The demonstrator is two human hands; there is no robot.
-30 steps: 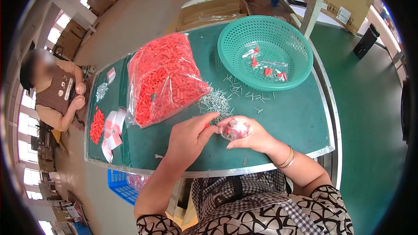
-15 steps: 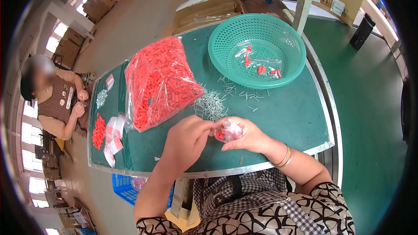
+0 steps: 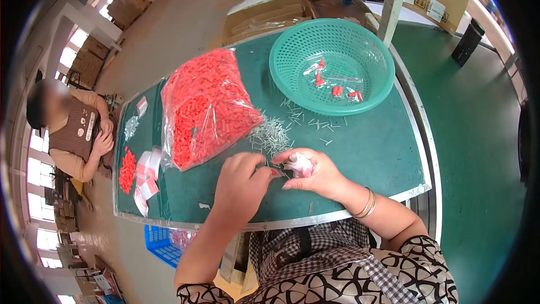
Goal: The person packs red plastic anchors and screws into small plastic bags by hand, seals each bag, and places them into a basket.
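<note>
Present operation: two-handed fingertip handling over the work table (image 3: 360, 174), just below the centre of the frame. The right hand (image 3: 326, 177) is curled around a clear plastic bundle (image 3: 301, 166) with white and red parts showing; its thumb and index finger extend toward the left hand (image 3: 239, 188). The left hand is closed in a pinch, thumb against fingers, on a small red-marked piece (image 3: 275, 173) at the near side of the bundle. Whether that piece is a plug or a bag edge cannot be told, nor whether it touches the bundle. As a judgement, work at this position calls for a steady right-hand grip and fine left-hand fingertip control, since the clear film is thin and the fingers partly cover the parts. A heap of metal pins (image 3: 271, 137) lies just above the hands, against the lower right corner of a large bag of red plugs (image 3: 208, 107). At upper right, a green basket (image 3: 281, 81) contains small filled bags (image 3: 337, 91). At left, loose red plugs (image 3: 127, 171) lie beside flat printed bags (image 3: 147, 174), with a smaller pin pile (image 3: 131, 128) above them. A co-worker (image 3: 76, 132) sits at the far left.
</note>
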